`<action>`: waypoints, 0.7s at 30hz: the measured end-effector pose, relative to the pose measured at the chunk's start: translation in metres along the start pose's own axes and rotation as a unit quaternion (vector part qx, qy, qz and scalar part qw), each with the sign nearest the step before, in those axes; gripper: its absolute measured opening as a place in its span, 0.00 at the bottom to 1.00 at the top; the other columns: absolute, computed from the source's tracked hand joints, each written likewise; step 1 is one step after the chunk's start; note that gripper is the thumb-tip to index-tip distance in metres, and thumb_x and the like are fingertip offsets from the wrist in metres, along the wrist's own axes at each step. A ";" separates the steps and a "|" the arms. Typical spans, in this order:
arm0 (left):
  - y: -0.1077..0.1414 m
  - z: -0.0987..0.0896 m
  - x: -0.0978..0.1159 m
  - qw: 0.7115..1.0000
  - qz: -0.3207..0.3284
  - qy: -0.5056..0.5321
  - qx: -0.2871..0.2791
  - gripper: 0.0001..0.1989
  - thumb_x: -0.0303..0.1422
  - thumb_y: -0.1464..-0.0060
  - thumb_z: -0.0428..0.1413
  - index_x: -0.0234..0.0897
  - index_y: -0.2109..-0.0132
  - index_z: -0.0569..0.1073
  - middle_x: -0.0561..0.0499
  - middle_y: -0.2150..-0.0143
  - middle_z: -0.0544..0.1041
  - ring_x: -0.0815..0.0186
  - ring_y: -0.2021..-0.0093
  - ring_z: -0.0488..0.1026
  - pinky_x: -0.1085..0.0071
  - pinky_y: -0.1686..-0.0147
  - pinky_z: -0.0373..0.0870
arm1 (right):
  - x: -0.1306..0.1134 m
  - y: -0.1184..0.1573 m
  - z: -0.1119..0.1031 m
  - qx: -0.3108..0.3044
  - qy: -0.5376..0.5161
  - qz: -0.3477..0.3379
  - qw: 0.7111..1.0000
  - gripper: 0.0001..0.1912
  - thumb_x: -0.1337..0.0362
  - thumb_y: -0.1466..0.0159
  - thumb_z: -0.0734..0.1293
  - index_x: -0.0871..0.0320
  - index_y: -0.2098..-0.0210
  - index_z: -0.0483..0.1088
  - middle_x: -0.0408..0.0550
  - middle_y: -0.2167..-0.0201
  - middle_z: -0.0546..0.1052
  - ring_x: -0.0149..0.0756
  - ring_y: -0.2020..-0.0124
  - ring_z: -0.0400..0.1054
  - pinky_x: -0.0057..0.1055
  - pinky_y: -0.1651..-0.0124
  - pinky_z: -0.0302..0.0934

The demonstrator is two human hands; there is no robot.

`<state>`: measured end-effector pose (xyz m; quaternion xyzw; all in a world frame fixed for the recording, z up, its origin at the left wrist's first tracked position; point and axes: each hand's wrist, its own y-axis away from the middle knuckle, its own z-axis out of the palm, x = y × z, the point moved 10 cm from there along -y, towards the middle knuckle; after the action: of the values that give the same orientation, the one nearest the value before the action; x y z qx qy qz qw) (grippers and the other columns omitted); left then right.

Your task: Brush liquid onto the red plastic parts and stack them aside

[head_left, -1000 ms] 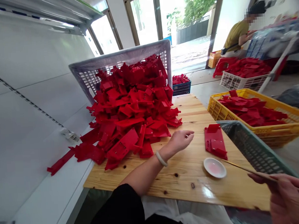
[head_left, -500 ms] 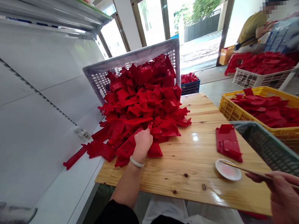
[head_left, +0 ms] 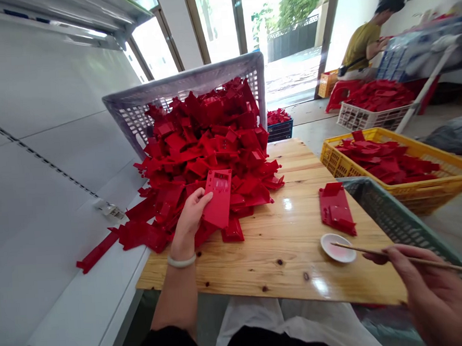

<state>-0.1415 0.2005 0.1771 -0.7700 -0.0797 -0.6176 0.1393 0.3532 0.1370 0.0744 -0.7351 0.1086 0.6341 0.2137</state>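
My left hand (head_left: 190, 220) is closed on the edge of a flat red plastic part (head_left: 219, 199), raised in front of a heap of similar red parts (head_left: 198, 154). In my right hand (head_left: 429, 275) a thin wooden stick (head_left: 400, 259), perhaps a brush, is pinched between fingers and thumb. Its tip lies over a small white dish (head_left: 339, 255) with pinkish contents. Just behind the dish, a single red part (head_left: 337, 208) lies on the wooden table (head_left: 268, 267).
A grey plastic crate (head_left: 262, 82) lies tipped on its side, the heap spilling out. To the right stand a yellow crate (head_left: 424, 195) of red parts and a green crate (head_left: 398, 220). A co-worker (head_left: 358, 45) sits farther back near a white crate (head_left: 368, 117). White panelling (head_left: 51, 179) borders the left.
My left hand has lifted one red part off the heap and moved slightly left and toward me. My right hand still holds the stick near the dish. The view has shifted a little.
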 end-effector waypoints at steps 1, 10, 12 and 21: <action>0.006 0.009 -0.007 0.999 -0.009 0.044 -0.005 0.22 0.52 0.51 0.66 0.41 0.64 0.67 0.54 0.67 0.77 0.66 0.70 0.74 0.73 0.69 0.71 | -0.002 -0.004 0.001 -0.008 0.048 -0.017 0.999 0.25 0.36 0.39 0.75 0.50 0.59 0.80 0.46 0.66 0.85 0.51 0.60 0.82 0.41 0.57 0.75; 0.063 0.116 -0.082 0.958 -0.135 0.212 -0.141 0.24 0.39 0.48 0.72 0.40 0.48 0.74 0.49 0.57 0.84 0.60 0.57 0.83 0.70 0.57 0.79 | -0.010 -0.015 0.011 -0.031 0.222 -0.151 0.963 0.19 0.45 0.31 0.66 0.53 0.61 0.76 0.51 0.69 0.85 0.48 0.65 0.82 0.38 0.64 0.70; 0.069 0.132 -0.090 0.966 -0.121 0.123 -0.193 0.22 0.41 0.44 0.69 0.39 0.47 0.74 0.45 0.52 0.85 0.56 0.54 0.84 0.66 0.55 0.80 | -0.006 -0.015 0.015 -0.037 0.232 -0.159 0.959 0.18 0.46 0.30 0.65 0.53 0.62 0.76 0.51 0.69 0.85 0.47 0.66 0.81 0.38 0.65 0.70; 0.077 0.152 -0.068 0.899 0.139 -0.361 -0.203 0.20 0.37 0.30 0.55 0.34 0.37 0.77 0.31 0.29 0.71 0.40 0.29 0.70 0.42 0.30 0.66 | -0.007 -0.015 0.025 -0.056 0.231 -0.185 0.954 0.14 0.50 0.30 0.65 0.53 0.63 0.75 0.52 0.68 0.84 0.47 0.66 0.80 0.39 0.64 0.69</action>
<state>0.0070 0.1786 0.0715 -0.9551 0.1103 -0.2739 0.0262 0.3364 0.1606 0.0814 -0.8796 -0.0182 0.4012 0.2549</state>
